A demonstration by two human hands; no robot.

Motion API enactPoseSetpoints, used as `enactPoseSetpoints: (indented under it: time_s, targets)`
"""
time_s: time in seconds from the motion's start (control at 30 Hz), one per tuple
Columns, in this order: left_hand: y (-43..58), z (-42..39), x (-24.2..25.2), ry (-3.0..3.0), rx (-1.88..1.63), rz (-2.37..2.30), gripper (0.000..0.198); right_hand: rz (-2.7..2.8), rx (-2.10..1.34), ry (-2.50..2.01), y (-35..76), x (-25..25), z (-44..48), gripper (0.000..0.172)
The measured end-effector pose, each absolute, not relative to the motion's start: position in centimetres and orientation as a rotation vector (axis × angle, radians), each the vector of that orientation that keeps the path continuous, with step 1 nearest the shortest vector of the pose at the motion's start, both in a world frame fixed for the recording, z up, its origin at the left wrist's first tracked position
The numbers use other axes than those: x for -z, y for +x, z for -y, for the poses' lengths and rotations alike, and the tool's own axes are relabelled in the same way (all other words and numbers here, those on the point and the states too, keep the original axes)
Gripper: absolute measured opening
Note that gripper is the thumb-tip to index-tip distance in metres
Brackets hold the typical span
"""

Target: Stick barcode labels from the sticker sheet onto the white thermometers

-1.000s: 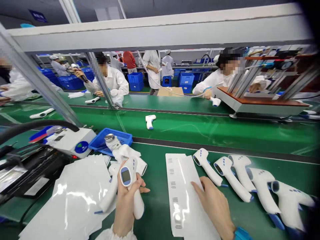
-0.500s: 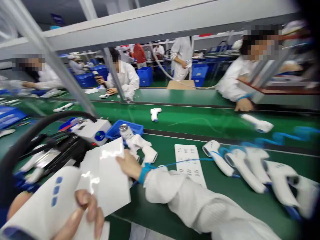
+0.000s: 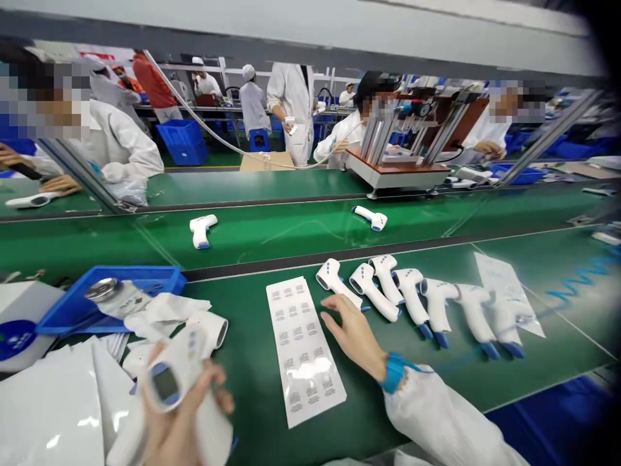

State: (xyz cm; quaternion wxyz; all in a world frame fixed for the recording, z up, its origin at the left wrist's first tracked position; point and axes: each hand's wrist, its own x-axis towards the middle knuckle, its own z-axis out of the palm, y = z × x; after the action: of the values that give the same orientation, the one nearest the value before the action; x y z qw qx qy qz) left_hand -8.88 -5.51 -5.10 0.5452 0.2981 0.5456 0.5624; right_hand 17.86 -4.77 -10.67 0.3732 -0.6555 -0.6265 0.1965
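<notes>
Right hand [image 3: 354, 336] has moved from the white sheets [image 3: 48, 401] — now just right of the label sheet [image 3: 303, 346].
Left of that sheet, the left hand [image 3: 175, 421] closes around a white thermometer [image 3: 187, 355], blurred, grey screen showing; the right hand slants forward, thumb and forefinger parted — farther off, right of the sheet, more thermometers [image 3: 411, 294] lie in a row.

The label sheet [image 3: 305, 346] is white with dark print in three columns. Right of the sheet, the row thermometers [image 3: 413, 292] are white with blue buttons. Left of the sheet, the held thermometer [image 3: 182, 359] is white with a grey, blue-rimmed display. Beneath the sheet, the tabletop [image 3: 257, 404] is green.
</notes>
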Motion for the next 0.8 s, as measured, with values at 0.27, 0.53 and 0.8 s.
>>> enactPoseSetpoints:
  time_s: [0.27, 0.53, 0.8]
  targets:
    - [0.6, 4.9, 8.2, 0.72, -0.958, -1.143, 0.08, 1.661, -0.76, -1.69, 18.7, 13.3, 8.5, 0.011]
    - [0.8, 5.1, 10.3, 0.743, -0.904, -1.067, 0.072, 1.692, -0.818, -1.644, 18.5, 14.1, 7.5, 0.017]
    - [1.5, 3.6, 10.7, 0.835, -0.939, -1.064, 0.075, 1.788, -0.866, -1.649, 18.6, 13.2, 6.2, 0.012]
